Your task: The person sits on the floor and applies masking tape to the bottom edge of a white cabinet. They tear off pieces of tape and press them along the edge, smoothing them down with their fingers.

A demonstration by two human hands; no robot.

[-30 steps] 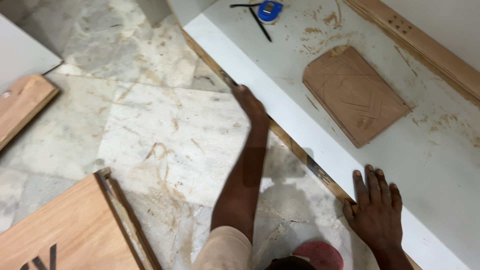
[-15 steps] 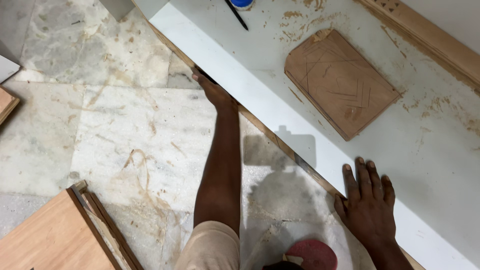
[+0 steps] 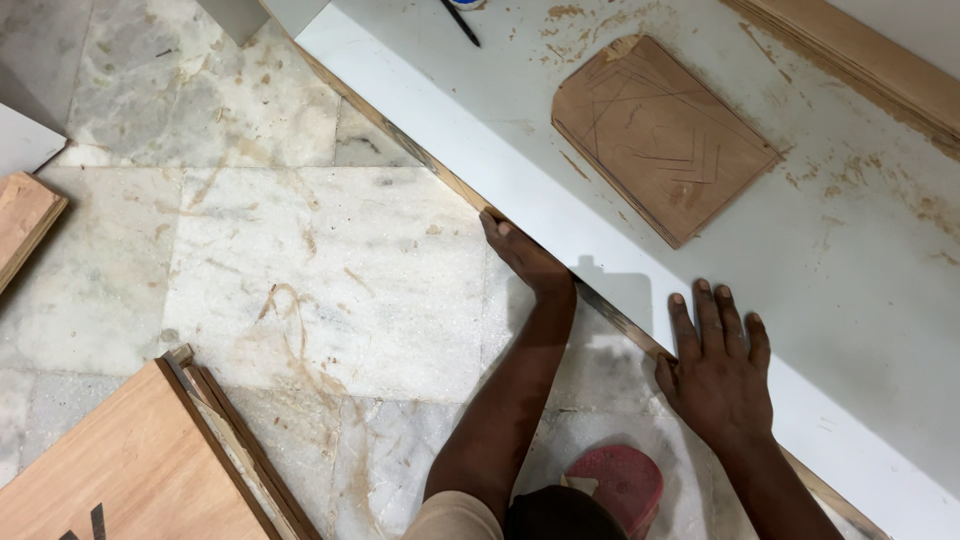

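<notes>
White board (image 3: 620,190), floor-laid: left hand (image 3: 525,255) hooked under its edge, right hand (image 3: 715,365) spread flat on top; risk of pinched fingers if the edge drops.

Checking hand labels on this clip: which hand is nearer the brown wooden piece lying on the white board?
Right. The right hand lies flat on the white board, just below the wooden piece. The left hand grips the board's edge, farther left.

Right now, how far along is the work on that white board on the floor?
Sawdust and a scored wooden offcut on the white board suggest cutting is done. The left hand grips the board's edge; the right hand presses flat on top. What's left can't be told.
</notes>
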